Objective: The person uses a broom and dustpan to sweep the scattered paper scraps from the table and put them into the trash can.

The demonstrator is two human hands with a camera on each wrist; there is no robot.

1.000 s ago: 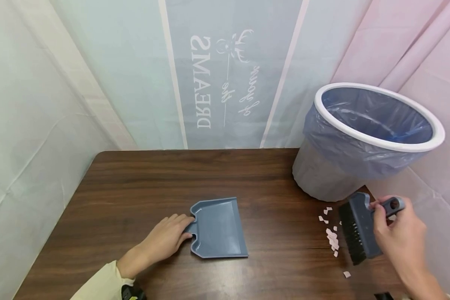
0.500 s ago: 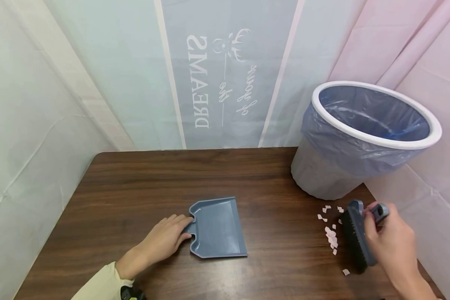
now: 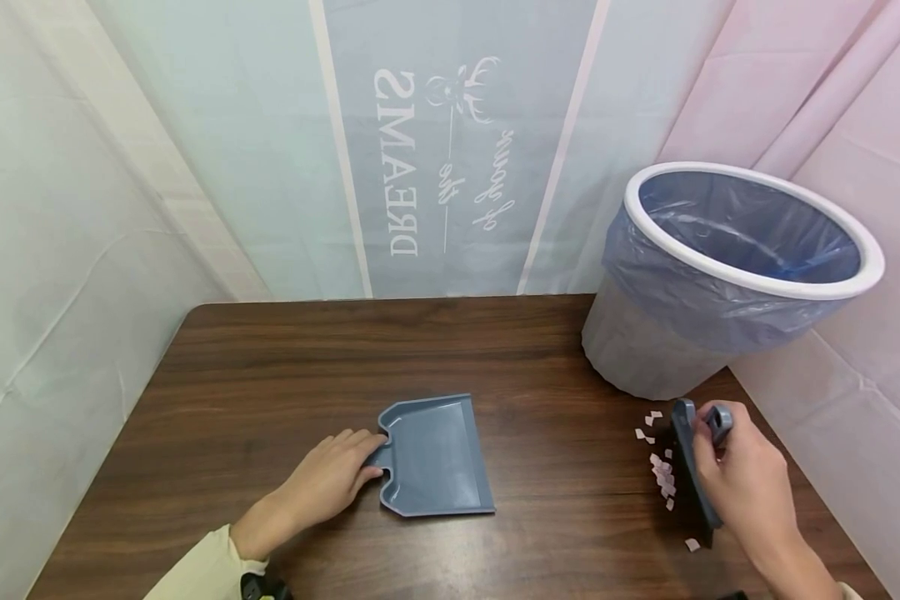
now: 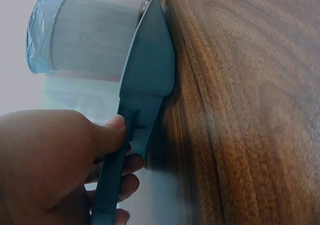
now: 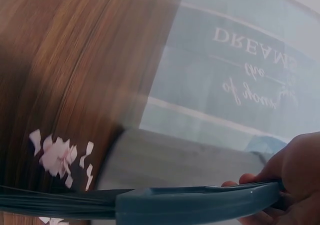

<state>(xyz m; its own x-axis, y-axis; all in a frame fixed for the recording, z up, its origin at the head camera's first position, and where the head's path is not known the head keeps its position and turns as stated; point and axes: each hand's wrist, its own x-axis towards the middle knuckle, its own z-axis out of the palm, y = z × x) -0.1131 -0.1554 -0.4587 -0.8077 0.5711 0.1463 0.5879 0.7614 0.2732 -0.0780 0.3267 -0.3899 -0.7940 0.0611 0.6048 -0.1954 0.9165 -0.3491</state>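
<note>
- Two bare hands over a dark wood table [image 3: 540, 358], and we'd call both of them busy.
- Left hand [image 3: 326, 479]: thumb and fingers wrapped round the handle of a blue-gray dustpan [image 3: 437, 458]. From the left wrist camera we can see that handle sitting up off the wood.
- Dustpan's around the middle of the table, wide lip facing right, toward the mess.
- Right hand [image 3: 753, 492]: gripping a matching brush [image 3: 696, 475] by its handle, over on the right side. We can't tell if the bristles actually touch the table.
- Our mess is a bunch of small pale pink scraps [image 3: 663, 477], loosely clumped just left of the brush, plus a stray one by its lower end. They're all well apart from the dustpan.
- Beyond the brush, back right, we've got a gray bin [image 3: 637, 350] with a white rim and a bluish plastic bag [image 3: 690, 304] folded over it.
- Behind everything hangs a pale sheet [image 3: 270, 125] with "DREAMS" printed sideways.
</note>
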